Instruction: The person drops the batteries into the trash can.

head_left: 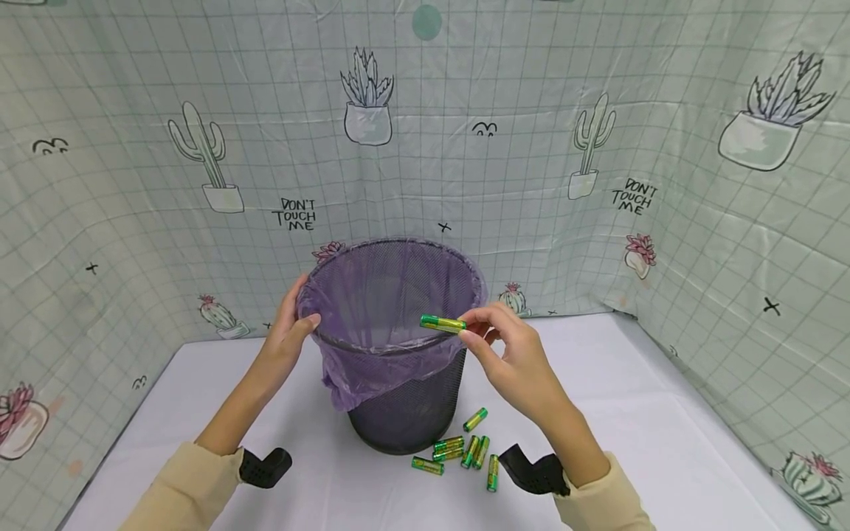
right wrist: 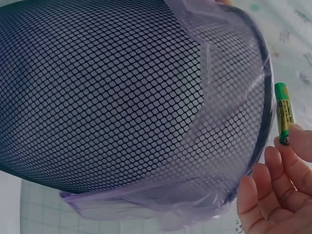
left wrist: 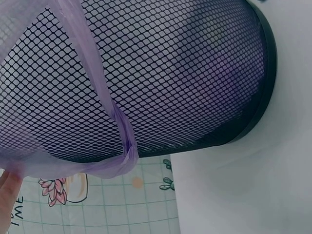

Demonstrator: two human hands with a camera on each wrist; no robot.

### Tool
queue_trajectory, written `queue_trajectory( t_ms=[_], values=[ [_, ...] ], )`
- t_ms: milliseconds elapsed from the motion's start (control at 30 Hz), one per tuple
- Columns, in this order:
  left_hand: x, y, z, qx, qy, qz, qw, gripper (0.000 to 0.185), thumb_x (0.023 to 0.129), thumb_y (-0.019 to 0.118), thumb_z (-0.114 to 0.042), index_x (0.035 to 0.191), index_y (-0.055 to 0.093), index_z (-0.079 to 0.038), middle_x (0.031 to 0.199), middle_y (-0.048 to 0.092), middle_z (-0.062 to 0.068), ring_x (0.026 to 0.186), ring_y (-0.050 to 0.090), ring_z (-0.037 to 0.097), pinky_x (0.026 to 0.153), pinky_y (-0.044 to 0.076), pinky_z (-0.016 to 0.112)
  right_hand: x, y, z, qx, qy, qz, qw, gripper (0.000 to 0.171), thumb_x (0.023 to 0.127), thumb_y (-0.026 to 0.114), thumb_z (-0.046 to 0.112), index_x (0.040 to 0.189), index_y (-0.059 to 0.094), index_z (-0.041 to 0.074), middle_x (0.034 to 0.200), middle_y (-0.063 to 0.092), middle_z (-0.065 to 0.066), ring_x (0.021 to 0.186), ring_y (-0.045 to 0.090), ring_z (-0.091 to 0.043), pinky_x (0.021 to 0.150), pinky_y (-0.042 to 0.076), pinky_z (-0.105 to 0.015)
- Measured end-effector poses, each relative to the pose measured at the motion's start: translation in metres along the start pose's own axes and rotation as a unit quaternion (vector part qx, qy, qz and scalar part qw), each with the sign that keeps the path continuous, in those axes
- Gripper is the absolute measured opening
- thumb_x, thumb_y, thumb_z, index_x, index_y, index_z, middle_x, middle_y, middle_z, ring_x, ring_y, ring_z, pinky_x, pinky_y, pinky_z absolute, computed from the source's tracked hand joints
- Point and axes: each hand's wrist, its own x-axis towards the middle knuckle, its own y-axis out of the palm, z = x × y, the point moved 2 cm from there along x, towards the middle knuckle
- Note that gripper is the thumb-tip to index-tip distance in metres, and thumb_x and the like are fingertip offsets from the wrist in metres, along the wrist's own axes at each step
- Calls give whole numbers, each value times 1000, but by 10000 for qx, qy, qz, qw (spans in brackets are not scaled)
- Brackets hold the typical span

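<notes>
Two hands work at a black mesh wastebasket [head_left: 408,413] that stands upright on the white bench [head_left: 631,398], near its middle. A purple bag liner [head_left: 352,369] lines the basket and folds over the rim, hanging down the outer wall on the near-left side.

At the left, the left hand [head_left: 288,335] grips the basket rim: its thumb lies curled over the liner at the rim, while the fingers reach behind the outer wall, mostly hidden. The left wrist view shows the mesh wall [left wrist: 161,73] close up, with the liner's folded edge [left wrist: 117,131] running across it and a fingertip just visible at the lower left corner.

At the centre, a green and gold AA battery [head_left: 442,323] lies roughly level over the open mouth of the basket, just inside the near rim. The right hand [head_left: 511,354] pinches its right end between thumb and fingers; the remaining fingers are loosely curled. In the right wrist view, the battery [right wrist: 283,113] stands just beside the basket rim, held at its lower end by the fingers [right wrist: 285,156].

Below and to the right of the basket base, six loose batteries [head_left: 465,450] of the same kind lie scattered on the bench, near the basket and between the two forearms. A cactus-print sheet [head_left: 199,155] forms the backdrop.
</notes>
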Motion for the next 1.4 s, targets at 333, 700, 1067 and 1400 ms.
queue_trajectory(
  t_ms=[333,700,1067,1400],
  values=[
    [-1,0,-1,141,-87,-37,9999,71,91,37,-22,150,-1,-15,156,-12,11,142,-8,32,109,5,64,7,4,5,-186,58,249,9995,18,89,59,8,106,62,4,88,54,0,79,49,-9,69,45,-21],
    [0,0,-1,127,-100,-14,9999,71,91,37,-23,150,-2,-17,156,-12,11,143,-9,32,108,5,64,10,5,7,-395,54,333,9986,14,90,55,5,97,67,8,88,57,1,74,48,-8,66,45,-21],
    [0,1,-1,86,-56,-42,9999,71,90,37,-22,150,-1,-16,156,-12,11,142,-9,31,108,4,64,1,1,0,-282,52,191,9994,14,90,56,6,101,64,8,89,58,2,77,50,-8,67,45,-21],
    [0,1,-2,104,-66,-37,9999,72,90,38,-23,150,-1,-16,156,-12,10,142,-9,31,108,4,64,-18,-2,-26,-396,99,-43,9992,10,89,58,5,96,63,6,86,58,2,77,49,-5,64,45,-21]
  ],
)
